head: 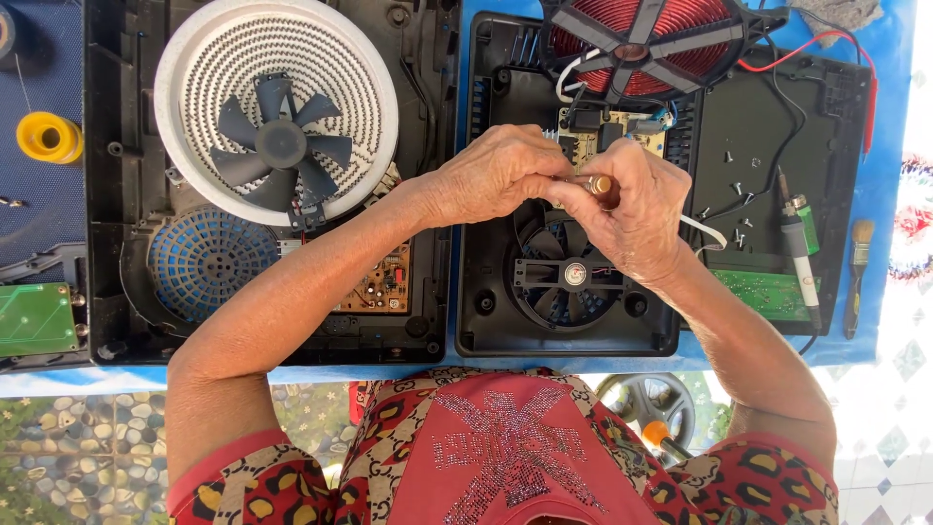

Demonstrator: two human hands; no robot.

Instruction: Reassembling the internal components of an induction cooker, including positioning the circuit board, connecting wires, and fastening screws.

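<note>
Head view: both hands meet over the middle of the right-hand open black casing [486,331], above its small black fan [567,277]. The right hand [637,209] has its fingers wrapped round a brown-handled tool [601,187]; the handle's brass-coloured end points left and slightly far, long axis roughly left to right. The left hand [491,175] closes its fingers on the tool's tip. Two casings lie side by side, one white ribbed disc [224,58] and one red coil [632,39] at the far side

Both hands cover most of the brown-handled tool [598,185]; its tip is hidden
</note>
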